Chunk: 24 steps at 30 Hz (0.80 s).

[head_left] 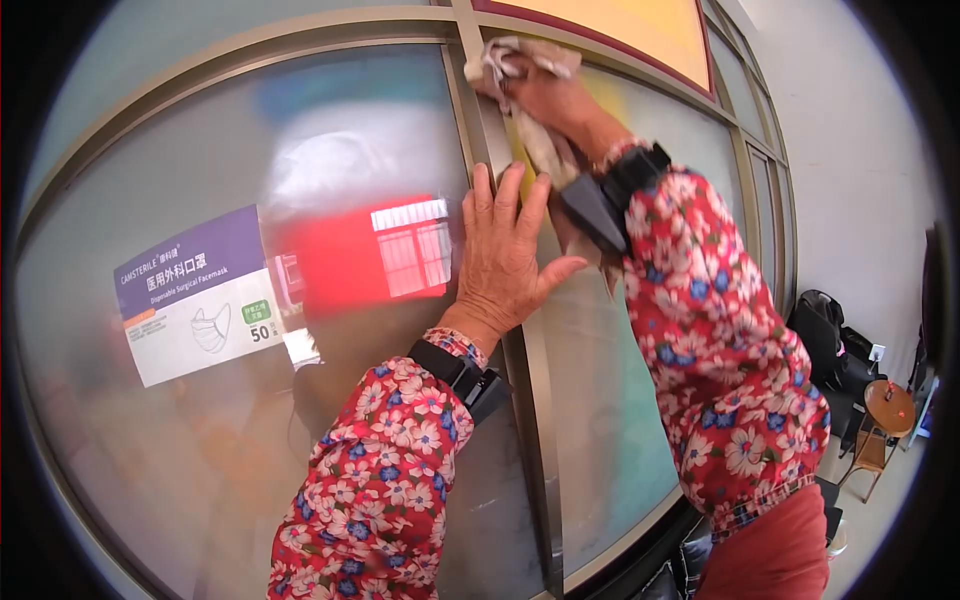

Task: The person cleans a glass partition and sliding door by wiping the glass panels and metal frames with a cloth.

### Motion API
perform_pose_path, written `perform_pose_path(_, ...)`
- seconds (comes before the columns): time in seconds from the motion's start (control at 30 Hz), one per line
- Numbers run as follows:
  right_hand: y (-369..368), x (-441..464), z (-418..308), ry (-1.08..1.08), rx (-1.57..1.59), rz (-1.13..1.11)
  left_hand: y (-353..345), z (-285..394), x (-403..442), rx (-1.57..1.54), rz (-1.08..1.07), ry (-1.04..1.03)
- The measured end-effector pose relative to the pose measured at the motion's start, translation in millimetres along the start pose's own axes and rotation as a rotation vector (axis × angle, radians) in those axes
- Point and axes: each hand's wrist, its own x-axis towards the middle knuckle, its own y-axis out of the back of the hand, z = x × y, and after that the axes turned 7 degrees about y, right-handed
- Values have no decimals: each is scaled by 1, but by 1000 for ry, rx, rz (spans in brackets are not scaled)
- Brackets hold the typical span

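Spread against the metal window frame (540, 400) and the edge of the glass, my left hand (505, 255) has its fingers apart and holds nothing. Higher up, at the top of the frame, my right hand (550, 95) is closed on a crumpled pale cloth (525, 60), which bunches above the fingers and hangs below them. The cloth touches the upright bar near the upper corner. Dark devices are strapped on both wrists, over red flowered sleeves.
A purple and white facemask panel (200, 295) is on the left pane (390, 430), beside a red patch. A yellow panel (620, 30) is above. At the right are a black bag (818, 335), a small round wooden table (889, 407) and a white wall (850, 150).
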Motion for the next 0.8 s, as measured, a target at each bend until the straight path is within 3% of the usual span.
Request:
perform_pose_path(0.07,-14,22,25,78,-91,-52,2,0,1,0,-9,8)
perform_pose_path(0.13,-18,24,34,-87,-94,-195,2,2,2,-9,-20,16)
perform_pose_path(0.17,-7,17,8,-232,-59,-166,5,4,2,-16,-31,20)
perform_pose_path(0.27,-4,-36,-16,23,-181,40,11,5,-2,-63,-49,-19)
perform_pose_path(0.3,6,-58,-39,-2,-131,0,14,8,-8,-86,-54,-36)
perform_pose_path(0.37,21,-116,-76,59,-196,-62,33,26,-48,-149,-270,-24)
perform_pose_path(0.43,31,-189,-114,25,-99,-115,72,54,-101,-179,-542,-91)
perform_pose_path(0.47,45,-216,-143,-93,109,-146,101,69,-125,-180,-705,-166)
perform_pose_path(0.53,79,-240,-195,-144,349,-263,153,81,-159,-116,-827,-438)
perform_pose_path(0.63,91,-238,-199,-63,293,-703,220,71,-151,58,-756,-274)
perform_pose_path(0.67,72,-218,-191,-286,380,-420,233,58,-135,118,-722,-194)
perform_pose_path(0.7,53,-185,-171,-241,305,-296,246,48,-120,185,-657,-134)
perform_pose_path(0.73,56,-118,-161,-294,268,-372,255,39,-106,254,-594,-76)
perform_pose_path(0.77,19,-81,-127,131,80,-1,258,28,-93,304,-519,-63)
perform_pose_path(0.8,1,-31,-109,67,21,-99,259,20,-83,351,-442,-53)
